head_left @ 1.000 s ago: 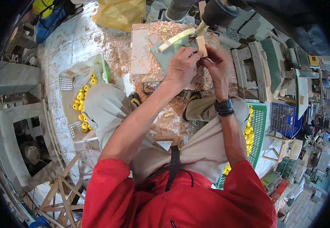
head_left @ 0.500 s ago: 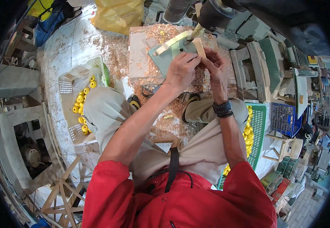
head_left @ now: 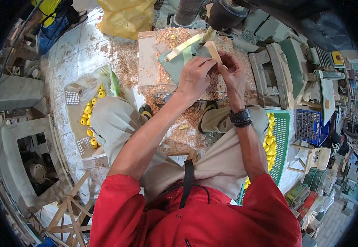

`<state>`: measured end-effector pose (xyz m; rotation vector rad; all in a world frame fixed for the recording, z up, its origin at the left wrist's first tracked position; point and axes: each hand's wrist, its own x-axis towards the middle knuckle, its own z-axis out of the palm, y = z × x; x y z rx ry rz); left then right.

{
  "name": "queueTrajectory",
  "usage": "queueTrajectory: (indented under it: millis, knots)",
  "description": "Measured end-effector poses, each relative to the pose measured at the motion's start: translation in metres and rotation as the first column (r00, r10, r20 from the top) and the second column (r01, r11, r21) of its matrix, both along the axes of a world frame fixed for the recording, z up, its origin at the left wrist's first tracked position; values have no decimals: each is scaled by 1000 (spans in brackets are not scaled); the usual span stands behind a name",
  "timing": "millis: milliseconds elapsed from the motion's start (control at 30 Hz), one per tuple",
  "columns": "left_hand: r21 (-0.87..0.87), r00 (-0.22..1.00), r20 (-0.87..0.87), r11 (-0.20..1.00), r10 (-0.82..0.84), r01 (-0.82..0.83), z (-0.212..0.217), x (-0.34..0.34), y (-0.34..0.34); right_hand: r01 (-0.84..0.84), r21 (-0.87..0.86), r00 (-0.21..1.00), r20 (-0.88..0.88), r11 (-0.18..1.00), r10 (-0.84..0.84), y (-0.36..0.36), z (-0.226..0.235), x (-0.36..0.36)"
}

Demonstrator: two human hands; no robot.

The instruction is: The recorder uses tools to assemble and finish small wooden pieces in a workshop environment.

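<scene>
My left hand (head_left: 193, 79) is closed over a green board (head_left: 171, 69), its fingertips meeting those of my right hand. My right hand (head_left: 231, 76) curls its thumb and fingers together at the near end of a pale wooden block (head_left: 213, 51). Whatever the fingers hold is hidden behind them. A longer wooden strip (head_left: 183, 47) slants across the board on the left. Between strip and block, the drill chuck (head_left: 208, 35) of a dark drilling machine (head_left: 227, 15) comes down; the bit's tip is hard to make out.
Wood shavings (head_left: 174, 36) cover the work table (head_left: 147, 61). On the left stands a white basket (head_left: 71, 119) with yellow rounded pieces (head_left: 87, 110); on the right, a green basket (head_left: 284, 136) holds more. A yellow bag (head_left: 127, 18) lies beyond the table.
The view has shifted slightly. My hands stay close together at the board, and the gap with the dark hole beside my left fingers is now less visible.
</scene>
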<state>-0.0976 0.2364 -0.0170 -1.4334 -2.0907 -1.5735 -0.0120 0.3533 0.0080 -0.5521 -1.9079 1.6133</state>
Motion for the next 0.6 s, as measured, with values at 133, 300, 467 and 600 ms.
queueTrajectory:
  millis: [133, 300, 467, 600]
  knots:
    - [-4, 1000, -2, 1000, 6, -6, 1, 0, 0, -29, -45, 999, -21, 999, 28, 0, 1, 1]
    - [66, 930, 365, 994, 53, -83, 13, 10, 1, -52, -117, 998, -27, 992, 49, 0, 4, 6]
    - [-14, 554, 827, 989, 95, -150, 27, 4, -4, -27, -84, 1000, -16, 996, 26, 3, 4, 9]
    - [316, 367, 897, 938, -248, -139, 25, 3, -3, -39, -116, 999, 31, 993, 42, 4, 17, 8]
